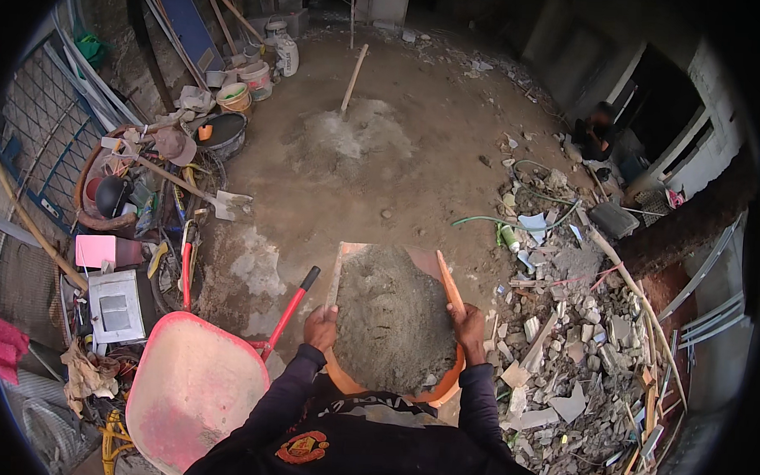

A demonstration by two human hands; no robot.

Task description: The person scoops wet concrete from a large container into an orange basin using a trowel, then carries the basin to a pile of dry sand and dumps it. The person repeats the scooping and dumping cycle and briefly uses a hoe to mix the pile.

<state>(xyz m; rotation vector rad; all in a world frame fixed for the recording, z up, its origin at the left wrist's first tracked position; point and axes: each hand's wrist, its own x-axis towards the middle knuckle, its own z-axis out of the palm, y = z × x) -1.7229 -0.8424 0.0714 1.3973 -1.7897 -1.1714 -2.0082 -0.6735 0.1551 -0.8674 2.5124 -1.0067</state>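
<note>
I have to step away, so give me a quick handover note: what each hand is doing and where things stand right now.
Left hand grips the left edge of the sieve frame; right hand grips its right edge.
The frame rests tilted over an orange tub and carries a heap of grey sand, still unsifted.
Red wheelbarrow stands at the left, rubble pile at the right.
A sand mound with a shovel stuck in it lies ahead.

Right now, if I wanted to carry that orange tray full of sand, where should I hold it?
Probably by the two long side edges of the orange tray, one hand from each side, as the left hand and right hand do. The sand is heaped in the middle, so a two-sided hold should keep it level.
</note>
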